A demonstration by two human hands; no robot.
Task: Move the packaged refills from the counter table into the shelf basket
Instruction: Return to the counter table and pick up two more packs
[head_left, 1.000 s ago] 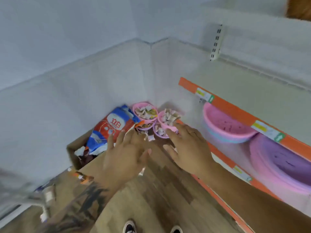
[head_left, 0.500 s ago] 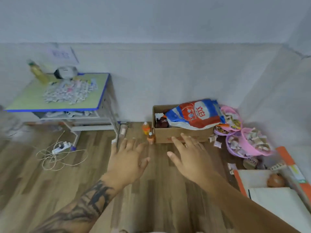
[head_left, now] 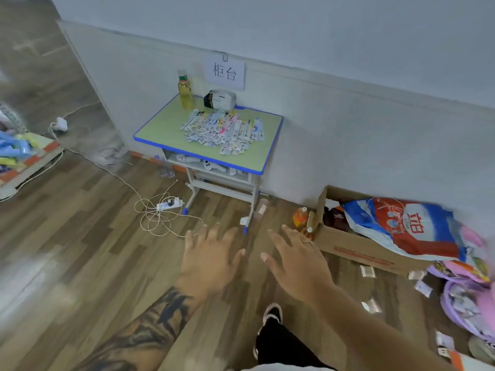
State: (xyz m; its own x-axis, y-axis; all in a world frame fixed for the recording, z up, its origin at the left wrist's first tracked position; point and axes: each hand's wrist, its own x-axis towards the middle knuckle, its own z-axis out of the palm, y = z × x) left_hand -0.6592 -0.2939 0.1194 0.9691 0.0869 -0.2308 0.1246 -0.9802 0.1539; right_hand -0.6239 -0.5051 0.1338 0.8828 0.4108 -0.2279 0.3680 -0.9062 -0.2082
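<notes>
Surface [head_left: 160, 127]: green top, blue edge, against the grey wall. On it we log the packaged refills [head_left: 223, 131] in a spread heap, a yellow bottle [head_left: 185, 92] and a tissue pack [head_left: 220, 99] behind. Wood floor below: coiled cable with power strip [head_left: 169, 204]; cardboard box [head_left: 356, 247] to the right. Our left hand [head_left: 211, 259] and right hand [head_left: 298, 259] hover well short, each grip wide, holding nothing.

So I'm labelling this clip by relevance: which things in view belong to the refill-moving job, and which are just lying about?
Part of the job:
- packaged refills, piled on the counter table
- left hand and right hand, both empty, fingers spread

Just lying about:
- yellow bottle
- power strip on the floor
- cardboard box
- blue and red bag
- orange bottle
</notes>
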